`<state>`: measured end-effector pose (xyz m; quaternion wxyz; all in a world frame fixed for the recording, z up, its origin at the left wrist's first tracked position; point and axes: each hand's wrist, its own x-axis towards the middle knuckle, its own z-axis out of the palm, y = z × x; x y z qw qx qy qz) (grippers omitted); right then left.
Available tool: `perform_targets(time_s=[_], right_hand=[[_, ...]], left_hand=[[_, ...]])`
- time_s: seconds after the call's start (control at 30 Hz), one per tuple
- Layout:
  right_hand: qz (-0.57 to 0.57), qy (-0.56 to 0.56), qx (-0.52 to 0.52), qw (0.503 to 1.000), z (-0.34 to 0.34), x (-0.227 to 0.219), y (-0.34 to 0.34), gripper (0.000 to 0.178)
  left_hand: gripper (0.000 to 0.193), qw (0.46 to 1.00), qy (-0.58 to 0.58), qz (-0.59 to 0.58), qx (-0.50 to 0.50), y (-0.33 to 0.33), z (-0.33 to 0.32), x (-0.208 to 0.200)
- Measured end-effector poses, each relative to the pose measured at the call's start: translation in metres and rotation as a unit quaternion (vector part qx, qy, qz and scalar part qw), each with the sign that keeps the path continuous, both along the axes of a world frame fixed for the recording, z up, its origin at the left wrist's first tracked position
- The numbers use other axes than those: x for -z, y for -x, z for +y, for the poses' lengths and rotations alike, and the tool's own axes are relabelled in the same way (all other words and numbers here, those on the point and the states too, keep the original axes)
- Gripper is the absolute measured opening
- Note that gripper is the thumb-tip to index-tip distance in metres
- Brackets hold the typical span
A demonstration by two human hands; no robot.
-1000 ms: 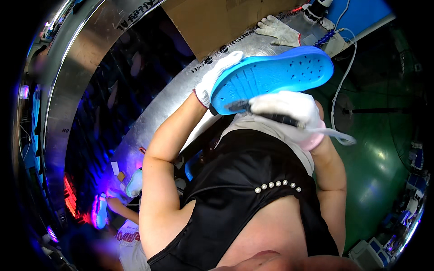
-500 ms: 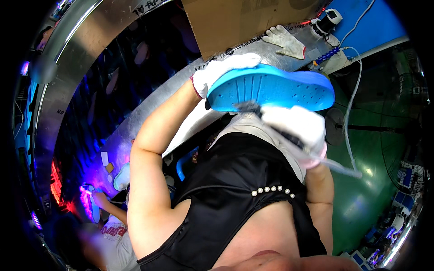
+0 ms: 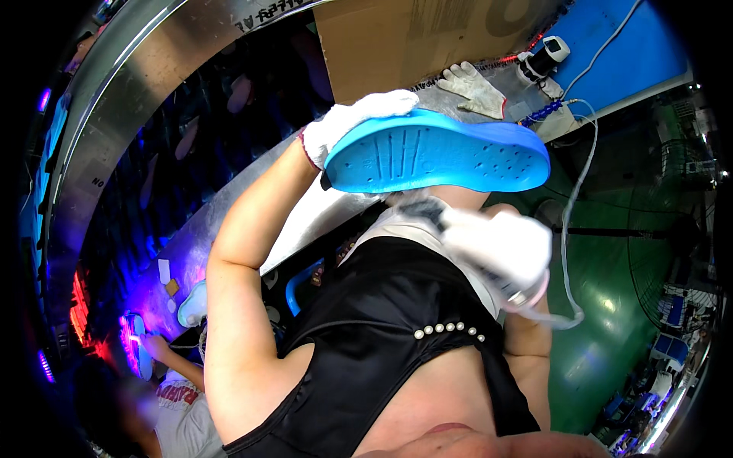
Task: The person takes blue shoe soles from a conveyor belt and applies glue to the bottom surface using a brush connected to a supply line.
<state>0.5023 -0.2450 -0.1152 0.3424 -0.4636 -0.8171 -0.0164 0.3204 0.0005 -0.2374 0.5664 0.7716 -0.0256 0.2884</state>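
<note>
A bright blue shoe sole (image 3: 439,156) is held up in front of me, its grooved and pitted face turned toward me. My left hand (image 3: 359,122), in a white glove with a dark red cuff, grips it at the left end along the far edge. White-gloved and smeared by motion, my right hand (image 3: 500,248) is closed round a tool that looks like a brush, with a dark tip (image 3: 422,212) just below the sole's near edge, apart from it. From the tool's rear a clear hose (image 3: 565,301) loops up to a blue jointed pipe (image 3: 540,114).
A steel bench (image 3: 229,195) curves along a dark conveyor (image 3: 191,145) carrying soles. Beyond are a cardboard box (image 3: 397,46), a loose white glove (image 3: 475,90) and a black-and-white device (image 3: 546,57). At lower left another person's hand (image 3: 156,347) holds a sole. A fan (image 3: 657,229) stands right.
My right hand and the brush-like tool have dropped away from the sole's near edge. The sole and my left hand sit slightly further left in the picture, as does the background.
</note>
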Motion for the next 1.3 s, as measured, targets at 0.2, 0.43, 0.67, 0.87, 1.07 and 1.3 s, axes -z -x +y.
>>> perform_targets(time_s=[0.2, 0.43, 0.67, 0.87, 1.07, 1.3], right_hand=[[-0.079, -0.015, 0.010, 0.997, 0.000, -0.003, 0.000, 0.020], [-0.041, 0.004, -0.005, 0.999, 0.003, -0.011, -0.023, 0.021], [0.056, -0.051, -0.036, 0.996, 0.014, 0.012, -0.039, 0.026], [0.211, -0.062, -0.021, 0.975, 0.018, 0.012, -0.019, 0.026], [0.258, 0.032, -0.014, 0.965, 0.023, 0.027, -0.012, 0.029], [0.318, 0.001, -0.013, 0.948, 0.024, 0.030, -0.016, 0.026]], left_hand=[[0.031, 0.976, 0.189, 0.068, -0.088, 0.004, -0.015, -0.030], [0.041, 0.864, 0.475, 0.148, -0.076, 0.012, -0.023, -0.067], [0.050, 0.888, 0.457, -0.003, -0.053, 0.037, -0.023, -0.051], [0.098, 0.824, 0.508, -0.177, 0.177, 0.086, -0.018, -0.153], [0.086, 0.804, 0.504, -0.304, 0.082, 0.103, 0.005, -0.186], [0.052, 0.890, 0.086, -0.256, -0.367, 0.159, 0.004, -0.202]])
